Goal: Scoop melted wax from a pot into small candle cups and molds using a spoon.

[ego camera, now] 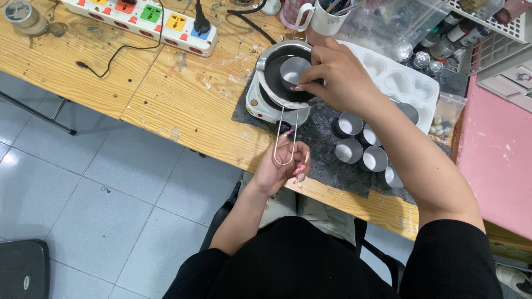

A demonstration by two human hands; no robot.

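A metal melting pot [275, 60] with dark contents sits on a small white electric heater [260, 105]. Its long wire handle [286, 135] points toward me. My left hand [282, 166] grips the end of that handle at the table's front edge. My right hand [335, 75] holds a small round silver tin [293, 69] over the pot's opening, tilted toward it.
Several empty silver tins [360, 141] stand on a dark mat [321, 160] right of the heater. A white heart-shaped mould tray [407, 83] lies behind them. A colourful power strip [144, 19] and a white mug [324, 19] are at the back. A pink surface [496, 149] is at right.
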